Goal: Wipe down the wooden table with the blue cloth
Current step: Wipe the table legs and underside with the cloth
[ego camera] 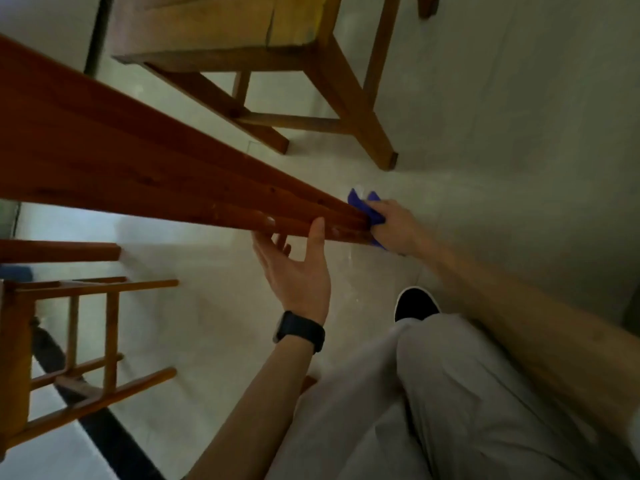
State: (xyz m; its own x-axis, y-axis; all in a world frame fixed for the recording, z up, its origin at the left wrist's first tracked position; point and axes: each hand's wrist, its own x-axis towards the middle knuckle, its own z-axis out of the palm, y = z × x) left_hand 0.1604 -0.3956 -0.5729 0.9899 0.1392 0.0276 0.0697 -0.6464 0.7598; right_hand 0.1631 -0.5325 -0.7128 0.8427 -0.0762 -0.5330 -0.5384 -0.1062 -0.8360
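Right grip: my right grip (394, 225) is closed round the blue cloth (367, 207) and presses it against the far, narrow end of the table's wood, so the bunched fabric wraps the end and reaches more than one face at once.

Blue cloth: crumpled, not spread flat. Two folds stick up above my fingers and a scrap shows below the wood, which suits a narrow piece better than a flat pad would.

Left grip: my left grip (298, 268) is spread open, palm up. The thumb lies against the near face of the wood and the fingers reach beneath it. It clamps nothing. I judge it is there to steady the piece against the push of the cloth.

Table: the red-brown table (138, 168) shows here as one long grooved member running from upper left down to my hands. I cannot tell for sure whether it is a leg or a rail.

Stance: I am bent low, my knee and black shoe (415, 303) just below the work, to bring both arms to this low end.

Step in hand: probably the lower woodwork, not the top.

Nearby: a paler wooden chair (242, 46) stands beyond on the pale floor (502, 133).
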